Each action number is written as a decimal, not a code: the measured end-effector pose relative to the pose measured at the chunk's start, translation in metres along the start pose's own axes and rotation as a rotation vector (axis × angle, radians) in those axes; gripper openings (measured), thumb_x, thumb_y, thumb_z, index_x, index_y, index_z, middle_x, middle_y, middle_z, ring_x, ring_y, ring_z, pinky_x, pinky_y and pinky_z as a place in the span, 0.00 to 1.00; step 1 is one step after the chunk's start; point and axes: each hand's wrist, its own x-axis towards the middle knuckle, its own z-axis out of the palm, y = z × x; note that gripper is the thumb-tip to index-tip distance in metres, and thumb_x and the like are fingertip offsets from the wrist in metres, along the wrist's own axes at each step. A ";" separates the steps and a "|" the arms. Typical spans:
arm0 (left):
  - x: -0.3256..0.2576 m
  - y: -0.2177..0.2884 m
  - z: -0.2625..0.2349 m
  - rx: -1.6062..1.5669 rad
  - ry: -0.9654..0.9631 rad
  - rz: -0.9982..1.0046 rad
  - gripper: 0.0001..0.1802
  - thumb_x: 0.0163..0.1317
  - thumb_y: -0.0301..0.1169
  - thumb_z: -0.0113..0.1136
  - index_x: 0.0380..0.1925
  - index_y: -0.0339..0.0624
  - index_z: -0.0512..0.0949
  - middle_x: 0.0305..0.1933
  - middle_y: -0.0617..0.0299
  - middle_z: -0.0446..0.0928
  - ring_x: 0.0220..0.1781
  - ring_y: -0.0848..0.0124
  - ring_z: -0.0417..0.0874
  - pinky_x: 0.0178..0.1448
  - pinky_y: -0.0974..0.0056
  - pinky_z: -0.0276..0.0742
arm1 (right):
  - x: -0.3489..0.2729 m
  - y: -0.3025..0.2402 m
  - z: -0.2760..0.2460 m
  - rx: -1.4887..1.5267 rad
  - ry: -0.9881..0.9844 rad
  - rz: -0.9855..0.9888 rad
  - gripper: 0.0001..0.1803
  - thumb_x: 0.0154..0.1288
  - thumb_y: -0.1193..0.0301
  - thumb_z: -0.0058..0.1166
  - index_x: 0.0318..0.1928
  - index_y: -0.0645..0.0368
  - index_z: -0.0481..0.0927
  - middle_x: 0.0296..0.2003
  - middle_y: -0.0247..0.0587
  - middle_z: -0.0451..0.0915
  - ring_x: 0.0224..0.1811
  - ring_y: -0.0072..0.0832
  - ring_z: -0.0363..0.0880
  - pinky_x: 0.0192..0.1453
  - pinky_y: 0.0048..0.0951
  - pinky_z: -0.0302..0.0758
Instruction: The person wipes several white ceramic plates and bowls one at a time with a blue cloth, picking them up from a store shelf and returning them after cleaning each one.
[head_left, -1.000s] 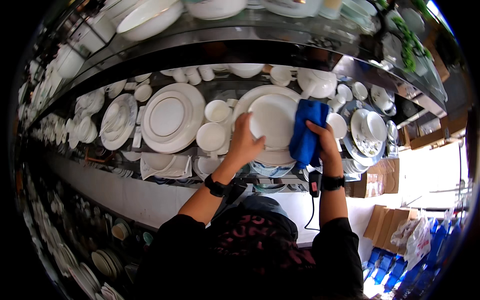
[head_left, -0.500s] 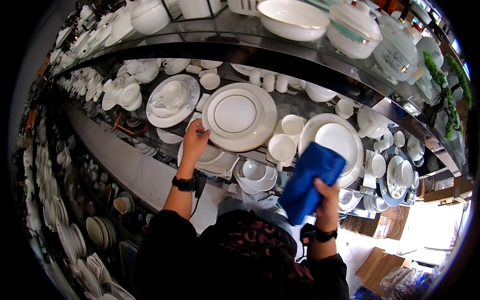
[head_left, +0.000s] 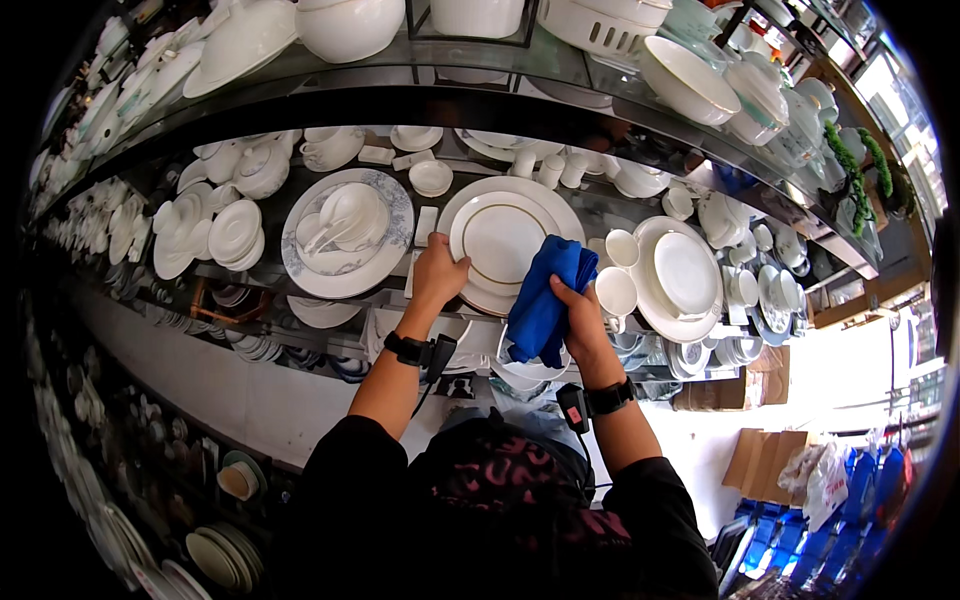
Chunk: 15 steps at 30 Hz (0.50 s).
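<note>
On the glass shelf in front of me, a smaller white plate (head_left: 490, 235) with a gold ring rests over a larger white plate (head_left: 572, 212). My left hand (head_left: 440, 275) is closed at the left rim of the smaller plate, thumb over its edge; the fingertips beneath are hidden. A folded blue cloth (head_left: 545, 300) is gripped in my right hand (head_left: 583, 315), its top corner overlapping the plates' right side. Just right of the cloth stand two white mugs (head_left: 615, 290). To the left lies a blue-patterned plate (head_left: 395, 215) with a bowl and spoon set on it.
A white saucer set (head_left: 238, 235) sits farther left, and a large plate (head_left: 650, 300) bearing a smaller one lies right. The upper glass shelf (head_left: 480, 62) holds tureens and bowls overhead. Cardboard (head_left: 765, 465) stands on the floor at lower right. Stacked dishes (head_left: 225, 557) fill the lower left.
My right hand has brought the blue cloth leftward from over the right-hand plate to the gold-ringed plate. The whole view has shifted. My left hand stays at the left side of the plates.
</note>
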 end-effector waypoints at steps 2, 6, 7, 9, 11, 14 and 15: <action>-0.002 0.010 -0.008 -0.310 -0.142 -0.150 0.22 0.55 0.27 0.63 0.50 0.33 0.71 0.26 0.60 0.77 0.31 0.67 0.84 0.31 0.63 0.80 | -0.003 0.000 0.005 0.016 0.035 -0.010 0.24 0.65 0.73 0.56 0.60 0.61 0.67 0.49 0.42 0.77 0.50 0.35 0.77 0.56 0.38 0.75; 0.002 0.006 -0.014 -0.809 -0.344 -0.193 0.21 0.55 0.21 0.57 0.52 0.34 0.70 0.28 0.64 0.76 0.32 0.74 0.83 0.29 0.69 0.81 | -0.007 0.001 0.012 0.078 0.067 -0.043 0.23 0.64 0.73 0.57 0.58 0.63 0.69 0.48 0.43 0.78 0.50 0.36 0.78 0.56 0.39 0.75; 0.003 0.004 -0.017 -0.843 -0.389 -0.211 0.22 0.55 0.20 0.56 0.52 0.34 0.70 0.30 0.63 0.77 0.33 0.73 0.84 0.31 0.68 0.82 | -0.007 0.001 0.014 0.095 0.074 -0.054 0.23 0.64 0.72 0.57 0.58 0.64 0.69 0.48 0.43 0.78 0.49 0.36 0.78 0.56 0.39 0.75; -0.001 0.008 -0.025 -0.921 -0.448 -0.219 0.24 0.54 0.19 0.54 0.54 0.35 0.69 0.36 0.60 0.77 0.35 0.70 0.84 0.34 0.66 0.85 | -0.016 -0.002 0.018 0.063 0.099 -0.074 0.22 0.64 0.73 0.57 0.57 0.65 0.70 0.47 0.44 0.78 0.49 0.36 0.78 0.55 0.38 0.76; -0.022 0.021 -0.044 -1.001 -0.476 -0.198 0.28 0.53 0.17 0.51 0.58 0.39 0.66 0.43 0.55 0.77 0.40 0.65 0.85 0.37 0.62 0.87 | -0.024 -0.005 0.025 0.007 0.108 -0.125 0.22 0.63 0.73 0.57 0.56 0.66 0.71 0.47 0.45 0.78 0.48 0.35 0.79 0.55 0.38 0.76; -0.047 0.018 -0.047 -1.145 -0.350 -0.086 0.38 0.51 0.14 0.47 0.65 0.44 0.57 0.55 0.50 0.72 0.48 0.57 0.83 0.41 0.56 0.88 | -0.033 -0.003 0.036 -0.127 0.101 -0.238 0.23 0.61 0.75 0.58 0.56 0.65 0.71 0.47 0.46 0.78 0.48 0.35 0.79 0.54 0.37 0.76; -0.054 0.016 -0.049 -1.193 -0.407 -0.085 0.40 0.50 0.13 0.46 0.66 0.45 0.54 0.57 0.49 0.70 0.50 0.56 0.82 0.40 0.54 0.88 | -0.033 -0.003 0.039 -0.173 0.097 -0.271 0.23 0.59 0.75 0.59 0.55 0.65 0.71 0.47 0.46 0.77 0.48 0.37 0.79 0.53 0.37 0.76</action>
